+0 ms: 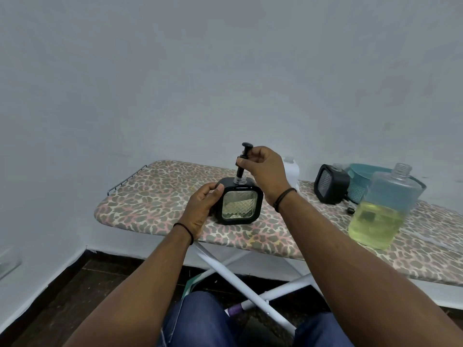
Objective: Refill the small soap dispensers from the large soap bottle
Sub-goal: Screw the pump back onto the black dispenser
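L hand (200,209) wraps the left side of the dispenser (239,205): thumb lies over its top-left corner, fingers curl round the back, mostly hidden. Palm side faces the camera. A dark band sits on that wrist.

Dispenser stands upright on the board (155,194), near the board's front edge, toward its rounded left end. Black frame, clear quilted window w/ pale yellowish liquid behind it. Clear threaded neck at the top is open.

Pump (243,160) is above the neck, stem roughly vertical, lower end at or just inside the neck; can't tell if it touches the rim. R hand (265,171) pinches the pump's collar w/ thumb and forefinger tips, other fingers curled in toward the palm. Dark band on that wrist too.

Behind the R hand, near the back edge, a white bottle (292,171) is partly hidden.

Further right, 2nd dispenser (330,184) stands near the back edge, black frame, no pump on it, just beside a teal basket (360,181).

Big bottle (383,206) stands upright near the front edge, far right, well apart from both hands. Cap off, yellow soap fills roughly the lower half.

Below the board: white legs and blue-jeaned knees.
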